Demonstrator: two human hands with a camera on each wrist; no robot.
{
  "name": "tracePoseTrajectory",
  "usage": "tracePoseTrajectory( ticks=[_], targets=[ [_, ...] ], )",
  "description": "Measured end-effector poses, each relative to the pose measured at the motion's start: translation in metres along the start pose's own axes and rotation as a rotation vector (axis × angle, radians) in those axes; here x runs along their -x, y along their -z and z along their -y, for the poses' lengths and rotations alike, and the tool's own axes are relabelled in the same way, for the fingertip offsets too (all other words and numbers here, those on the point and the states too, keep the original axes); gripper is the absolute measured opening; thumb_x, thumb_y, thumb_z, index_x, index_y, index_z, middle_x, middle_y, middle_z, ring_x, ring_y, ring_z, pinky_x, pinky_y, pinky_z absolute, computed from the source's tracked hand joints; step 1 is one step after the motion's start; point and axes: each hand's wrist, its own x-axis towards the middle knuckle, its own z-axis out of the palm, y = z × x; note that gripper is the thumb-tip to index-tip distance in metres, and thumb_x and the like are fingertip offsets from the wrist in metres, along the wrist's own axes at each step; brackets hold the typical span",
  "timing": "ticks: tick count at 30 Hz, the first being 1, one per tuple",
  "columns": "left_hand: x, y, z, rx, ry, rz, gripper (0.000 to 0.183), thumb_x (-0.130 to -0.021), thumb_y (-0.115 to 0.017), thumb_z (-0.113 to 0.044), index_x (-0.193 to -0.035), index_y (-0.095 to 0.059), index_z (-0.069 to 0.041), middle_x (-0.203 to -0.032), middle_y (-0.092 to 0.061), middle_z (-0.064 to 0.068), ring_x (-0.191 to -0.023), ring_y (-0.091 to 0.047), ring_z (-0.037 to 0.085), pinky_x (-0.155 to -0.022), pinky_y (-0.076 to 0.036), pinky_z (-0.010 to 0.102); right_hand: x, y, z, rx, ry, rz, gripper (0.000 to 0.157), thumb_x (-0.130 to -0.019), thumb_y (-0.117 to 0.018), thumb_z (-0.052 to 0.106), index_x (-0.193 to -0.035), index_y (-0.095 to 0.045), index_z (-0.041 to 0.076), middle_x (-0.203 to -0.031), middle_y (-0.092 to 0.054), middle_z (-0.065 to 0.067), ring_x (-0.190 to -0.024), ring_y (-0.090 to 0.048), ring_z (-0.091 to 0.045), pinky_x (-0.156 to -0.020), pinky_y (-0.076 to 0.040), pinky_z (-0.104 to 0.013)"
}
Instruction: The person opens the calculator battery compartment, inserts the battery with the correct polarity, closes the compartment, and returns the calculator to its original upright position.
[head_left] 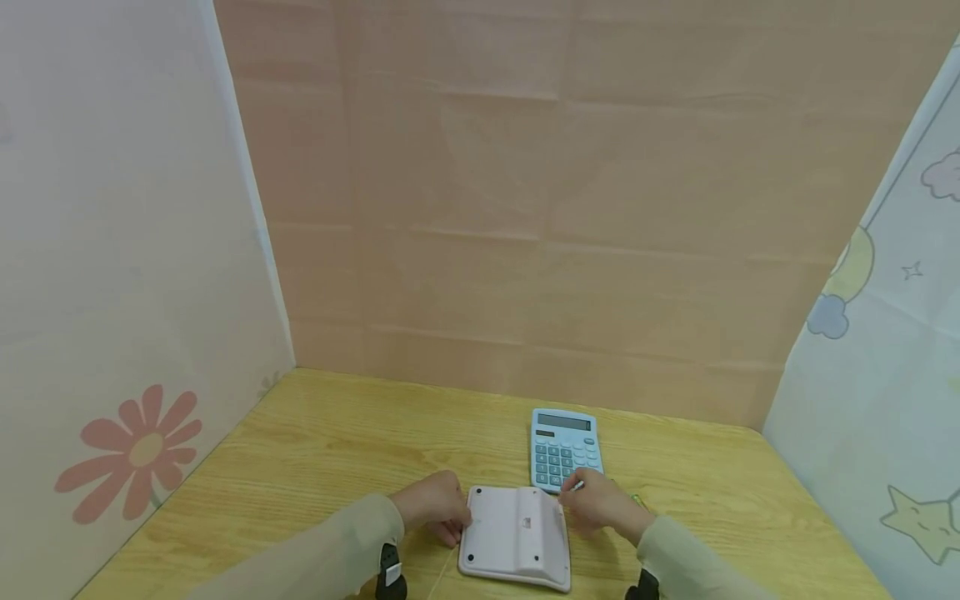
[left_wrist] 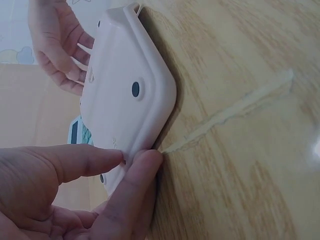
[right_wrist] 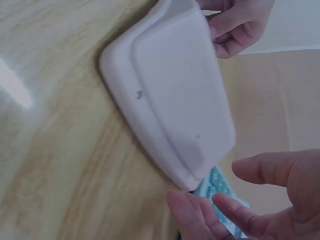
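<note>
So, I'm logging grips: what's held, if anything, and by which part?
The left hand pinches the pink device by its left edge; right hand holds nothing.

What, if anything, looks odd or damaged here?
A pale ragged streak marks the tabletop, perhaps a scratch. Also, the pinkish device is underside up, dark feet showing, unlike the face-up blue calculator.

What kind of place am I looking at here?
Probably a makeshift tabletop booth, perhaps for filming: a wood-grain table, a creased tan backdrop behind it, and a flower-printed panel on the left.
</note>
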Motion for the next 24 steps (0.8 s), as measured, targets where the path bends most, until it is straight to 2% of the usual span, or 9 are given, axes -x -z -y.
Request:
tracePoseTrajectory(
  ticks=[6,14,24],
  targets=[
    [0.000,0.001,0.001,-0.001,-0.006,0.004,0.014,-0.080,-0.068,0.003,-0.068,-0.060,0.000,-0.061,-0.061,0.008,-0.050,-0.058,0.012,-0.052,-0.059,0.024,0.009,-0.001,0.015,-0.026,0.085,-0.004,0.020,-0.089,-0.063,0.009,-0.104,-0.056,-0.002,-0.090,-0.060,-0.013,-0.075,-0.062,-0.024,-0.063,-0.060,-0.039],
    [-0.002,0.001,0.002,-0.004,-0.007,0.009,0.015,-0.080,-0.068,0.002,-0.068,-0.059,-0.001,-0.061,-0.061,0.008,-0.050,-0.058,0.012,-0.051,-0.058,0.023,0.017,-0.013,0.025,-0.036,0.105,0.087,0.016,-0.089,-0.062,0.008,-0.100,-0.055,-0.001,-0.087,-0.060,-0.013,-0.072,-0.062,-0.022,-0.063,-0.061,-0.038],
    [-0.001,0.002,0.001,-0.002,-0.017,0.014,0.014,-0.081,-0.067,0.002,-0.068,-0.061,0.000,-0.060,-0.061,0.007,-0.049,-0.057,0.011,-0.049,-0.057,0.022,0.015,-0.021,0.030,0.010,0.104,0.115,0.015,-0.088,-0.064,0.008,-0.095,-0.052,0.003,-0.080,-0.057,-0.010,-0.068,-0.059,-0.019,-0.059,-0.060,-0.034]
  ],
)
